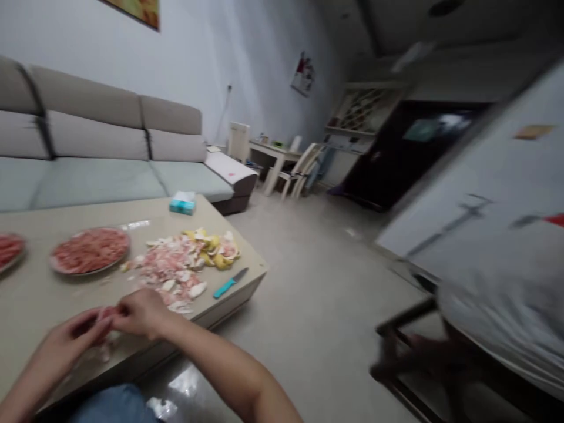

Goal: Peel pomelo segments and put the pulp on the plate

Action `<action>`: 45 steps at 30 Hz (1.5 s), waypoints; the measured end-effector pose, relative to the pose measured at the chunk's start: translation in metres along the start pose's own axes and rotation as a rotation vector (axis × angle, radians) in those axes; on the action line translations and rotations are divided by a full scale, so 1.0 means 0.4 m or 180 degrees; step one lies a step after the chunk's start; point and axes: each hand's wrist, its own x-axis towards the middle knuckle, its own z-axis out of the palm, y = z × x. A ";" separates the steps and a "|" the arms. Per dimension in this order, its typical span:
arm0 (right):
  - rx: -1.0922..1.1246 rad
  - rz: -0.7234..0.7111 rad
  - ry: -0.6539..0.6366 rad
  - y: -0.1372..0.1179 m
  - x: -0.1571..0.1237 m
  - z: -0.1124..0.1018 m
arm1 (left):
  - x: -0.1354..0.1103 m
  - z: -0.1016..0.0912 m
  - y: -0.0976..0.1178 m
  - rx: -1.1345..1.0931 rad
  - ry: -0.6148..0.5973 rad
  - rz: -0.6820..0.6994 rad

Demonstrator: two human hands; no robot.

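Note:
Over the near edge of the coffee table (35, 294), both hands meet around a pinkish-red pomelo segment (107, 312). My left hand (66, 341) curls its fingers around the segment from the left. My right hand (143, 311) pinches at its right side, thumb and forefinger pressed together. Pale membrane (104, 351) hangs beneath the fingers. Beyond my right hand spreads a heap of pink and white membrane scraps (170, 267). Yellow pomelo peel (215, 249) lies at its right. A plate of red pomelo flesh (90, 251) stands behind my hands, and part of another plate (9, 251) shows at the left edge.
A knife with a turquoise handle (225, 288) lies near the table's right corner. A tissue pack (183, 202) rests at the far edge. Behind stands a sofa (97, 176). Farther off are a dining table (275, 151) and chairs. A wooden frame (409, 352) stands at right.

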 end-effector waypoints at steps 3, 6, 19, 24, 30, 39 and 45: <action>0.0095 -0.0060 0.0061 0.012 -0.005 0.008 | -0.011 -0.001 0.084 -0.0518 -0.0010 0.0263; 0.0359 0.0023 0.0034 0.018 -0.004 0.007 | -0.021 0.017 0.117 -0.0748 0.0130 0.0345; 0.1690 0.0812 -0.1170 0.062 0.012 0.024 | -0.061 0.012 0.115 -0.2104 -0.0362 0.0095; 0.2031 0.0784 -0.1093 0.046 0.002 0.001 | -0.072 0.000 0.124 -0.2330 -0.0575 0.0080; 0.2376 0.0645 -0.0815 0.011 -0.019 -0.024 | -0.064 0.004 0.125 -0.2417 -0.0572 0.0086; 0.2801 0.0865 -0.0678 0.013 -0.025 0.009 | -0.051 0.002 0.123 -0.2329 -0.0359 0.0130; 0.3319 0.1029 -0.0658 0.030 -0.037 0.042 | -0.053 -0.013 0.118 -0.2466 -0.0470 0.0054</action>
